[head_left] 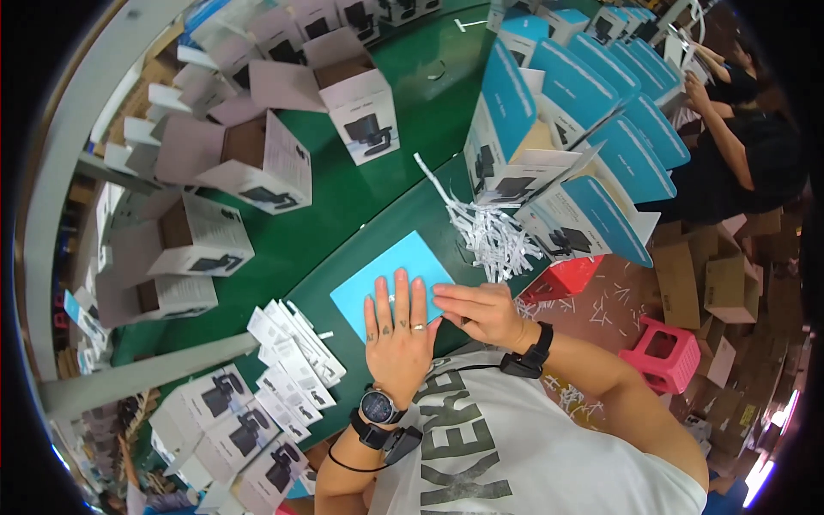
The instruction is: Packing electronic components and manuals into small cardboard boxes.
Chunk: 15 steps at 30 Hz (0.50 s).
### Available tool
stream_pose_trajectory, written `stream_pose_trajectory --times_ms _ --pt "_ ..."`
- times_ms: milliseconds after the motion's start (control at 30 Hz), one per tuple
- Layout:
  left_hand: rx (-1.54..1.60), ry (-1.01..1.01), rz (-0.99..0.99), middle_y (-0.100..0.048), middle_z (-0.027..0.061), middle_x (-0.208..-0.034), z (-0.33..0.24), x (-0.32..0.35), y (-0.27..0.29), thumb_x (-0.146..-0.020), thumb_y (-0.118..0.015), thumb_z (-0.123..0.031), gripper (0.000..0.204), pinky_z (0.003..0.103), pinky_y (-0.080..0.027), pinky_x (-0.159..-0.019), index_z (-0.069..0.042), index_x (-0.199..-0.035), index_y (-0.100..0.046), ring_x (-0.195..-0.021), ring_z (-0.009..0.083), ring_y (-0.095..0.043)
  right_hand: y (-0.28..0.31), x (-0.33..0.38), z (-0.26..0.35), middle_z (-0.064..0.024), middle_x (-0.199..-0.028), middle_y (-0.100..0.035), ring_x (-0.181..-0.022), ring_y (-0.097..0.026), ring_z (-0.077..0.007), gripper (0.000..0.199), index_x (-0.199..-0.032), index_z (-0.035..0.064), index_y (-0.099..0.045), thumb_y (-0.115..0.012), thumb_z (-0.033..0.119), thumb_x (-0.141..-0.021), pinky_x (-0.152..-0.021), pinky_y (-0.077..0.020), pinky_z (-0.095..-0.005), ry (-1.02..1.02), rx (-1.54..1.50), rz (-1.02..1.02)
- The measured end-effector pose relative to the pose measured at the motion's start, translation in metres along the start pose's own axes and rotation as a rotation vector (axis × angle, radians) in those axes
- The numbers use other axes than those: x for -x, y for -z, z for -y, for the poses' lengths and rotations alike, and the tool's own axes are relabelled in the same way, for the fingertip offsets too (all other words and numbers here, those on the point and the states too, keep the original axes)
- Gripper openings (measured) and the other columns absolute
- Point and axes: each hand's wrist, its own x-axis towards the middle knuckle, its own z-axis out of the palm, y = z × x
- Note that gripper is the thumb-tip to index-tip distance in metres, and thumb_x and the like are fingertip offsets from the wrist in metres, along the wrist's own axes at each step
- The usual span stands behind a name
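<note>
A flat light-blue rectangular panel lies on the dark green table in front of me, like the blue lids of the cartons nearby. Whatever is beneath it is hidden. My left hand rests palm down on the panel, fingers stretched out and spread, a ring on one of them. At the panel's right edge, my right hand has its fingers pressed together, fingertips touching the edge. Just beyond, a heap of shredded white paper lies beside open cartons with blue lids.
Open white cartons stand on the green table to the left and far side. Stacked white printed leaflets lie at my left. A red container and a pink stool are at right. Another person works at the far right.
</note>
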Motion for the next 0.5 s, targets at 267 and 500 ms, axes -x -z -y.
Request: stream_pose_trajectory --times_ms 267,500 --pt "-0.085 -0.022 -0.029 -0.042 0.014 -0.165 0.0 -0.009 0.004 -0.091 -0.075 -0.038 0.075 0.057 -0.035 -0.121 -0.006 -0.154 -0.049 -0.149 0.0428 -0.042 0.004 0.002 -0.023 0.0047 -0.123 -0.077 -0.072 -0.071 -0.012 0.027 -0.112 0.0175 -0.081 -0.083 0.017 -0.085 -0.056 -0.0472 -0.0265 0.084 -0.17 -0.004" --pt "0.099 -0.099 0.028 -0.045 0.0298 -0.152 0.04 -0.024 0.047 -0.082 -0.083 -0.042 0.08 0.061 -0.036 -0.116 -0.013 -0.151 -0.055 -0.137 0.0521 -0.044 0.02 -0.007 -0.024 -0.0004 -0.124 -0.077 -0.082 -0.075 -0.0147 0.026 -0.111 0.0147 -0.081 -0.082 0.01 -0.085 -0.058 -0.0475 -0.0266 0.046 -0.23 0.049"
